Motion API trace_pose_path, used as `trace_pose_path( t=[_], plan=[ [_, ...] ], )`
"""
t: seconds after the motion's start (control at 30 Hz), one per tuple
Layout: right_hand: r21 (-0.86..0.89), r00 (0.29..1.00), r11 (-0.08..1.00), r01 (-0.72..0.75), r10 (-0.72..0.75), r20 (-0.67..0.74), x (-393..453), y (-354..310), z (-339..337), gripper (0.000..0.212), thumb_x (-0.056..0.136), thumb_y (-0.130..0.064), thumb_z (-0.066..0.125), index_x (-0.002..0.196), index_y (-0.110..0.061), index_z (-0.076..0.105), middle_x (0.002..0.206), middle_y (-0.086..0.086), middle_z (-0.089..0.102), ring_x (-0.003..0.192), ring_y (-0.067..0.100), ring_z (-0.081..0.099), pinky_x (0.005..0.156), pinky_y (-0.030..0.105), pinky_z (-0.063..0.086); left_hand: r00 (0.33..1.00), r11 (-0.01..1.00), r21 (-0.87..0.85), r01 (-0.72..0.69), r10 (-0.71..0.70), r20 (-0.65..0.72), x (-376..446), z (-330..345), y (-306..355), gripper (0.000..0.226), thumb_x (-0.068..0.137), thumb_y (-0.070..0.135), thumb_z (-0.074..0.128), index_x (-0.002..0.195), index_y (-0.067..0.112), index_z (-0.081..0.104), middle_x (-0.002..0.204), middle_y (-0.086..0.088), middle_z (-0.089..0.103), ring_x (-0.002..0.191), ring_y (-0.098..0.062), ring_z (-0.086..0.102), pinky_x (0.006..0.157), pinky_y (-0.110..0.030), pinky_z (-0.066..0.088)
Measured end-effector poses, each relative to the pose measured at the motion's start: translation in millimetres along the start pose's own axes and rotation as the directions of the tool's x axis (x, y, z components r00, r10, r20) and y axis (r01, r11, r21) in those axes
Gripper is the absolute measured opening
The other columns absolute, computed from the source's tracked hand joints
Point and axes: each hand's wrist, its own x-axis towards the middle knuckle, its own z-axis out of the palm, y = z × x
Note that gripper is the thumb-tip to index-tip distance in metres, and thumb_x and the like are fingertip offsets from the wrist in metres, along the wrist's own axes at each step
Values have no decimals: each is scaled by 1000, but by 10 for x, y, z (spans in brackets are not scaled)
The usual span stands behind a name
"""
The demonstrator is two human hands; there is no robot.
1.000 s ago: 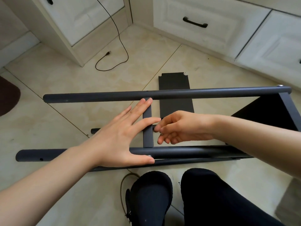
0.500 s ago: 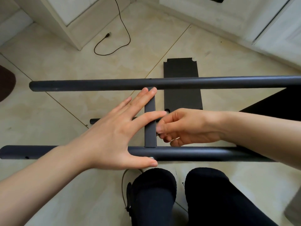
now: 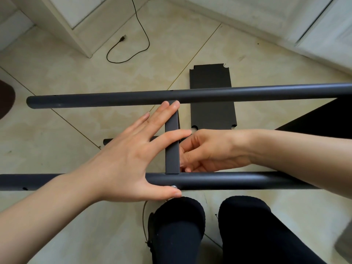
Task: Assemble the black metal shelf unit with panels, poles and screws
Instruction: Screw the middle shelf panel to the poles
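Two long dark poles lie across the view, the far pole [image 3: 209,95] and the near pole [image 3: 238,181]. A shelf panel seen edge-on [image 3: 172,149] spans between them. My left hand [image 3: 131,159] lies flat with straight fingers across that panel edge, its thumb next to a silver screw head [image 3: 174,186] on the near pole. My right hand [image 3: 209,151] reaches in from the right behind the panel edge with curled fingers; what they hold is hidden. Another mounted panel [image 3: 323,121] shows dark at the right.
A loose black panel [image 3: 211,96] lies flat on the tiled floor beyond the far pole. A short pole end [image 3: 108,141] lies on the floor under my left hand. A black cable [image 3: 131,52] trails near the white cabinets. My knees [image 3: 209,225] are below the near pole.
The view has tilted down and moved closer. My right hand has slid lower and closer behind the panel edge, toward the near pole. My left hand stays flat on the panel.
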Motion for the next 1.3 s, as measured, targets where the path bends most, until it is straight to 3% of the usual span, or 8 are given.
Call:
trace_pose_path(
  t=[0.07,0.27,0.4,0.53,0.7,0.83,1.03,1.3],
  plan=[
    [-1,1000,1000,-5,5,-5,5,-5,9,13,95,-2,56,106,2,61,79,7,64,69,11,60,76,21,52,1000,1000,0,0,0,3,1,-1,-1,95,75,79,58,154,32,31,170,0,-4,156,-20,-1,121,-48,17],
    [-22,999,999,-36,36,-23,23,-11,34,14,99,-4,52,96,2,63,63,-1,66,62,8,57,67,17,51,1000,1000,4,4,-4,3,4,3,-6,95,74,78,59,153,30,34,170,0,-3,156,-21,0,121,-47,17],
    [-12,999,999,-51,51,18,10,-26,13,13,99,-4,53,101,3,63,70,2,65,62,8,56,69,19,50,1000,1000,6,2,-2,-1,6,7,-2,95,74,78,59,153,31,34,170,0,-3,156,-21,1,121,-48,17],
    [1,996,998,-68,68,62,-1,-29,-29,11,95,-3,56,91,0,66,77,4,66,68,11,56,78,27,46,1000,1000,1,2,-2,-2,8,5,-4,95,74,79,59,153,32,33,170,0,-3,156,-21,1,120,-48,17],
    [-31,996,995,-94,94,2,62,19,-6,14,97,-11,57,96,1,65,76,6,62,62,9,54,67,20,48,1000,1000,1,2,-2,-2,8,12,-9,95,74,79,59,153,32,34,170,0,-3,156,-21,1,120,-49,17],
    [-18,994,994,-111,111,-2,93,34,14,26,97,-16,58,75,-7,70,68,3,64,56,7,57,58,16,50,1000,1000,-4,3,-3,-5,6,13,-7,94,74,79,59,152,31,36,170,0,-2,156,-21,2,120,-50,20],
    [-56,988,987,-148,150,47,17,-35,-46,24,94,-12,59,74,-11,73,70,3,64,58,8,55,60,19,48,1000,1000,-3,3,-3,-3,10,10,-9,95,74,79,59,152,31,36,170,1,-2,156,-20,1,120,-49,19],
    [-54,991,990,-128,130,32,44,-30,-29,14,97,-7,55,88,-4,66,79,7,63,67,12,54,73,28,45,1000,1000,-3,1,-1,5,7,-2,-2,94,74,78,60,152,33,36,170,0,-2,156,-20,1,120,-48,21]
  ],
)
